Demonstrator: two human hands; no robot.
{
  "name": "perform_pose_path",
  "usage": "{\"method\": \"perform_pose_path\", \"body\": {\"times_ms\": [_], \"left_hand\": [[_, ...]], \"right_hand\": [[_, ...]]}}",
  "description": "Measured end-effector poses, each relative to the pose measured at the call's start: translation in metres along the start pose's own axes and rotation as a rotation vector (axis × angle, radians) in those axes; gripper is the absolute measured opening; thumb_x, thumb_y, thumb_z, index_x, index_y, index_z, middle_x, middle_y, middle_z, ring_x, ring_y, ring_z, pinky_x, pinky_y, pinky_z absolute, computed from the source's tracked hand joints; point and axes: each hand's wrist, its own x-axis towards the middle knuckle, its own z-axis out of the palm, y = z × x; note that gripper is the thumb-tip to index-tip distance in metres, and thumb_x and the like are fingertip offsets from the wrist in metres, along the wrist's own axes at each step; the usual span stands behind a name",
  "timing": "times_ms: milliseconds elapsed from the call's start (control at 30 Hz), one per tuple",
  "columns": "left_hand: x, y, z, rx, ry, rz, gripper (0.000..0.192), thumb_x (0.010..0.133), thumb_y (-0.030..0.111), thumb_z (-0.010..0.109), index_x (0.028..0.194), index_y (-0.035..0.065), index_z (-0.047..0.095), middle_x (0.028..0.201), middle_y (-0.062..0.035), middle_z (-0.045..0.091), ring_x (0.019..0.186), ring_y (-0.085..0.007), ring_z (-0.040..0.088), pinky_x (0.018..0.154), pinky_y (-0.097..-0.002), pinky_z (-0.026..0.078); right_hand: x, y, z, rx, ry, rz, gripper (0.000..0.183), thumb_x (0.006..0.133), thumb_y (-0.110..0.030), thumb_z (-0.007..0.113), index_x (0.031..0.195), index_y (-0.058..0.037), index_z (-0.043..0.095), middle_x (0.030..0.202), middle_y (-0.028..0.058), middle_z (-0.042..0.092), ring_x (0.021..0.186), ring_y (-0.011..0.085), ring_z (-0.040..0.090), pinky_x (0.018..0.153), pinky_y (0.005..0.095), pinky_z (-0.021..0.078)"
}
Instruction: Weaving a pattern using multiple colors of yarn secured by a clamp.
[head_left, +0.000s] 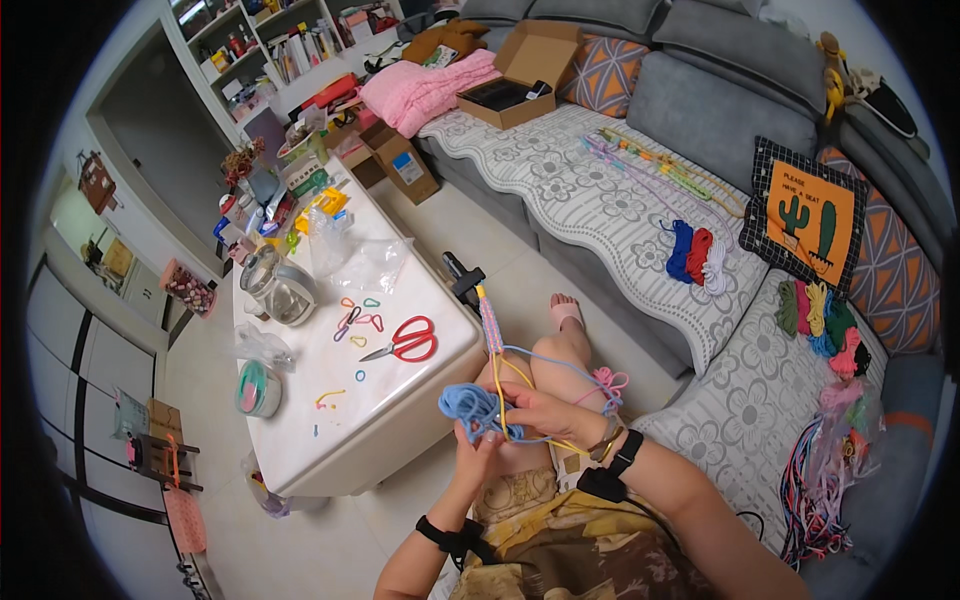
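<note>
My left hand (478, 451) grips a looped bundle of light blue cord (463, 405) from below, over my lap. From the other side, my right hand (546, 411) has its fingers on the same bundle, where a yellow cord (504, 409) crosses it. Above both hands, a narrow pink and blue braided strip (490, 322) hangs from a black clamp (463, 279) at the table's edge. Loose blue and yellow cords trail from its lower end. A pink cord bundle (609, 381) dangles beside my leg. Fingers hide part of the blue bundle.
Left of my hands, the white table (300, 457) holds red-handled scissors (412, 341), several plastic clips (358, 319), a glass jug (279, 289) and a lidded jar (257, 390). To the right, cord bundles (697, 255) lie on the grey sofa (592, 262), near a cushion bearing writing (806, 214).
</note>
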Motion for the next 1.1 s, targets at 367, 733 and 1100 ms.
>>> {"method": "perform_pose_path", "body": {"times_ms": [367, 733, 1100], "left_hand": [[-0.004, 0.014, -0.016, -0.454, 0.090, -0.117, 0.043, 0.088, 0.033, 0.047, 0.124, 0.0141, 0.032, 0.121, -0.0089, 0.044, 0.114, -0.0239, 0.043, 0.098, -0.0461, 0.032], [-0.080, 0.160, -0.022, -0.379, 0.658, 0.760, 0.040, 0.091, 0.024, 0.042, 0.125, 0.0044, 0.032, 0.114, -0.0108, 0.043, 0.098, -0.0205, 0.047, 0.087, -0.0317, 0.038], [-0.108, 0.093, -0.027, 0.496, -0.517, -0.406, 0.033, 0.085, 0.031, 0.054, 0.104, 0.0043, 0.057, 0.071, -0.0042, 0.058, 0.063, -0.0175, 0.054, 0.059, -0.0300, 0.044]], "right_hand": [[-0.013, 0.054, -0.009, -0.654, 0.348, -0.226, 0.063, 0.077, -0.016, 0.060, 0.129, -0.0014, 0.028, 0.113, 0.0151, 0.047, 0.105, 0.0209, 0.048, 0.089, 0.0319, 0.0395], [-0.052, 0.023, 0.000, -1.303, 0.260, 0.027, 0.055, 0.070, -0.029, 0.066, 0.116, -0.0054, 0.048, 0.103, 0.0105, 0.054, 0.098, 0.0262, 0.051, 0.085, 0.0368, 0.0390], [-0.101, 0.016, -0.045, -1.392, 0.847, -0.316, 0.064, 0.070, -0.027, 0.066, 0.121, -0.0004, 0.039, 0.118, 0.0182, 0.042, 0.112, 0.0323, 0.039, 0.093, 0.0386, 0.0337]]}}
